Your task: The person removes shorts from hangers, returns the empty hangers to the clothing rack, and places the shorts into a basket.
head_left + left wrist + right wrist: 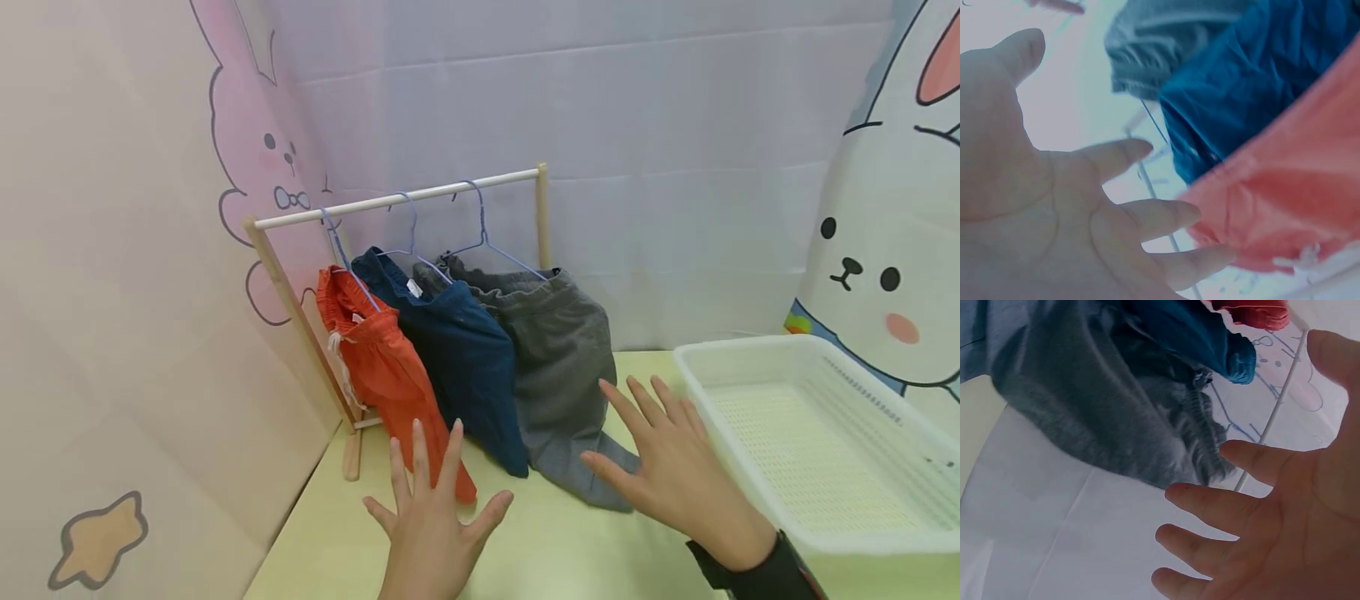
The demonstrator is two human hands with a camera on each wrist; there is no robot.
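Note:
Three pairs of trousers hang on blue wire hangers from a small wooden rack [397, 198]. Orange trousers [386, 358] with a white drawstring are at the left, dark blue trousers [465, 358] in the middle, grey trousers [566, 358] at the right. My left hand [431, 533] has its fingers spread in front of the orange trousers and holds nothing. To the right, my right hand [667, 462] is spread too, nearest the grey trousers and the basket. In both wrist views the palm of the left hand [1066, 206] and of the right hand [1285, 512] is bare.
A white plastic basket [750, 500] stands on the pale yellow table [570, 550] at the right. Behind is a light curtain [637, 108] with rabbit drawings. A cream wall sheet [135, 333] borders the table's left edge.

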